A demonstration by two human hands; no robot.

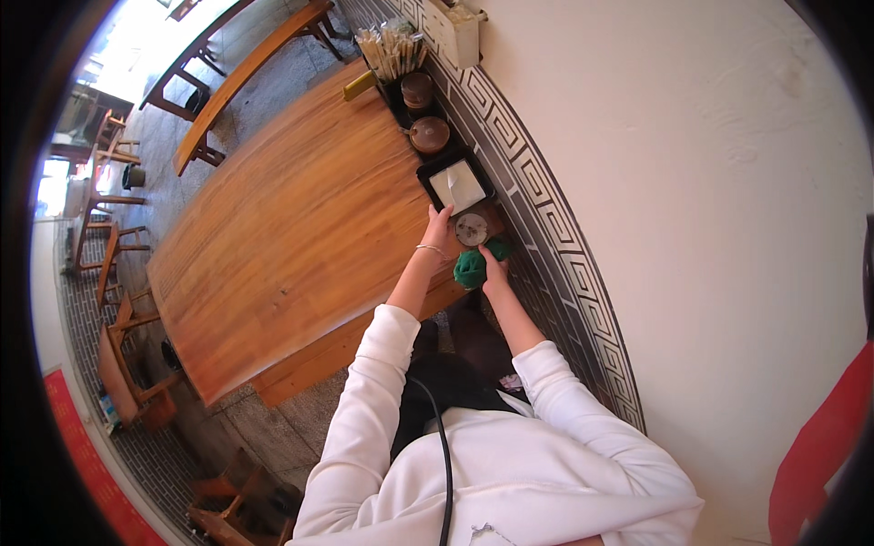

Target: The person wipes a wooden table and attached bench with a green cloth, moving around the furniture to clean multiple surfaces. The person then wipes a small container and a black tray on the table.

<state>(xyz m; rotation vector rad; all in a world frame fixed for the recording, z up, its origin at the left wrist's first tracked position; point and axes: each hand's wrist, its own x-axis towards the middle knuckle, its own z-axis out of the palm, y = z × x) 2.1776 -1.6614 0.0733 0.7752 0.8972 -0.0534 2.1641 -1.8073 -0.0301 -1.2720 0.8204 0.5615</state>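
Note:
At the near left corner of a black napkin box (459, 185) is my left hand (439, 228), its thumb over the rim and its fingers along the side. White paper napkins fill the box. My right hand (494, 267) grips a bunched green cloth (471, 269) near the table's end by the wall. Just beyond the cloth stands a small round container (471, 229) with a pale, speckled top; its contents are unclear. Both hands are over the wooden table (293, 239), and parts of their fingers are hidden.
Along the tiled wall (539, 198) stand a brown lidded pot (429, 134), a darker jar (417, 90) and a holder of wrapped chopsticks (390, 51). A yellow object (360, 86) juts over the table. A wooden bench (252, 75) lies beyond; stools (130, 334) line the left.

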